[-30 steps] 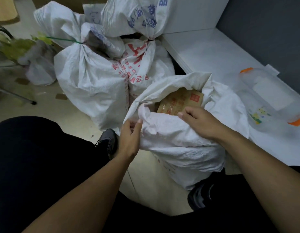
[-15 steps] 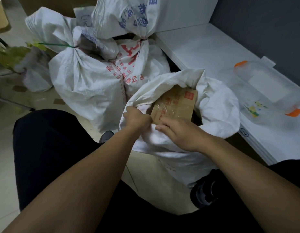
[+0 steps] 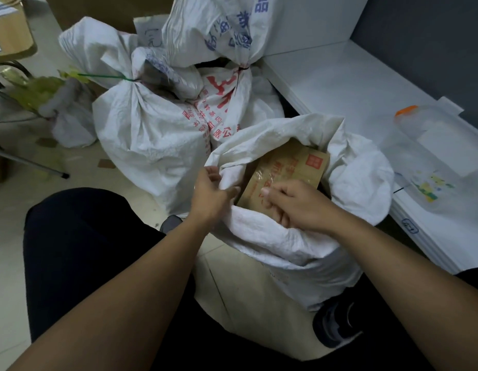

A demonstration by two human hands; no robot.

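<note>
Packet [image 3: 294, 167]: brown, centre frame, standing in the open mouth of the sack [image 3: 286, 245] between my knees. My right hand [image 3: 302, 207] pinches its near edge with curled fingers. My left hand [image 3: 209, 195] grips the sack's rim, holding it aside. Step, as I judge: drawing the packet out. Next calls for a straight lift clear of the rim. Half a second earlier my right hand lay on the rim. Tied sacks [image 3: 152, 135] stand beyond.

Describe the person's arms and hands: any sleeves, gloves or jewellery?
Both forearms are bare, with no sleeves in view. The left hand and the right hand wear no gloves, and no watch, bracelet or ring shows.
</note>
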